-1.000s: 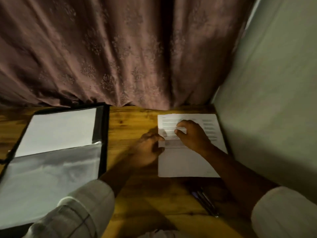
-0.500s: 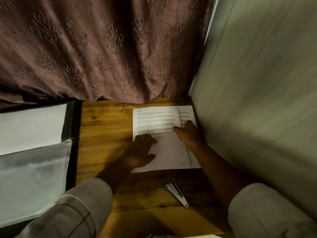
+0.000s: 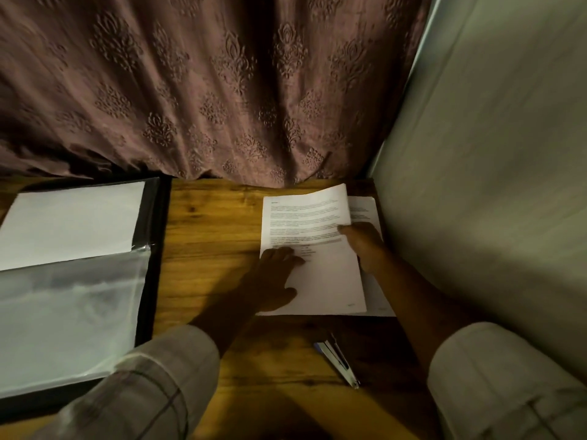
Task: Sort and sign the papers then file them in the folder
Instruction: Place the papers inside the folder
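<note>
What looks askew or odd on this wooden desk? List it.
The top white printed sheet sits skewed off the white sheet beneath, its right edge pinched up by the right hand; the left hand presses it flat. Nothing looks spilled or torn.

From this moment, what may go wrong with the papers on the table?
1. The right hand holds up the top sheet by its right edge while the left hand presses its lower left; a strong pull may crease it.
2. The sheet beneath is partly uncovered and may slide out of order.
3. The right sleeve is near the loose pens and may knock them.
</note>
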